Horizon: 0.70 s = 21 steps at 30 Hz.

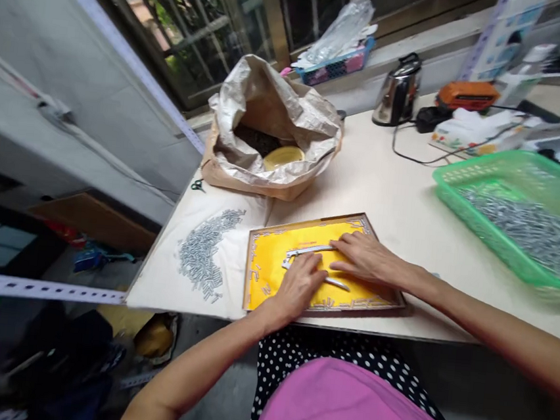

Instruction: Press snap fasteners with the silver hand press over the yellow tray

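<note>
A yellow tray with a brown rim (258,234) lies at the table's near edge. On it lies a long metal tool (308,250) shaped like tongs or a ruler, with small metal pieces scattered along the tray's borders. My left hand (297,287) rests palm down on the tray with fingers lying flat over the tool's near arm. My right hand (364,256) also lies flat, its fingers stretched leftward and touching the tool's far arm. Neither hand grips anything that I can see.
A heap of small metal pins (204,252) lies on white paper left of the tray. A crumpled paper sack (273,127) with a yellow bowl inside stands behind. A green basket (517,213) of metal pins sits at right. A kettle (397,92) stands far back.
</note>
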### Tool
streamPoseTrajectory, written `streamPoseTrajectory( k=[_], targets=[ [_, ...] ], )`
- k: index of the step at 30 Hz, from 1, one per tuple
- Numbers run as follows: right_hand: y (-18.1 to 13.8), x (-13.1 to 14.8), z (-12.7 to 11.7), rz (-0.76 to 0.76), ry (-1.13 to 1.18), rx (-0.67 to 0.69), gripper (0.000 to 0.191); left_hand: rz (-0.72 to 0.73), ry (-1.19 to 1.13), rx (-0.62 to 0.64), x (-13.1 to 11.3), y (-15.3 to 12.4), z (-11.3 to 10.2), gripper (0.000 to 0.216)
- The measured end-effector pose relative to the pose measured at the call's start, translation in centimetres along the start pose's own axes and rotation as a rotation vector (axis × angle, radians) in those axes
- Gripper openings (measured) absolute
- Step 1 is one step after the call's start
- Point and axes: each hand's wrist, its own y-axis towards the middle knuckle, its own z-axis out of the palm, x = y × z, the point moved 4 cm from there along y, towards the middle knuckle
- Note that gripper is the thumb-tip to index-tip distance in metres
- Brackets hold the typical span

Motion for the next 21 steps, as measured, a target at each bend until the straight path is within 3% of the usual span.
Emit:
streamPoseTrajectory(
  k=[3,8,10,13,15,18,21],
  targets=[
    [1.2,-0.8,0.8,-0.044,-0.069,-0.064,0.016,0.051,0.014,0.031,-0.6,-0.7,0.5,0.024],
    [2.6,-0.6,1.5,-0.118,-0.150,-0.115,0.017,0.086,0.006,0.009,0.2,-2.2,-0.5,0.021],
    [2.5,-0.4,1.7,-0.128,-0.191,-0.103,0.016,-0.019,0.032,-0.068,2.8,-3.6,-2.1,0.021],
    [2.1,-0.1,2.0,-0.116,-0.204,-0.075,0.015,-0.523,0.198,-0.193,10.2,-7.2,-5.3,0.027],
    [1.9,0.1,2.1,-0.091,-0.181,-0.067,0.015,-0.798,0.350,-0.159,15.2,-10.1,-6.9,0.029],
    [1.8,0.2,2.3,-0.071,-0.143,-0.065,0.015,-0.925,0.475,-0.038,20.0,-13.0,-7.7,0.028],
    [1.8,0.1,2.5,-0.065,-0.122,-0.067,0.015,-0.863,0.521,0.043,21.6,-13.6,-7.5,0.028]
  ],
)
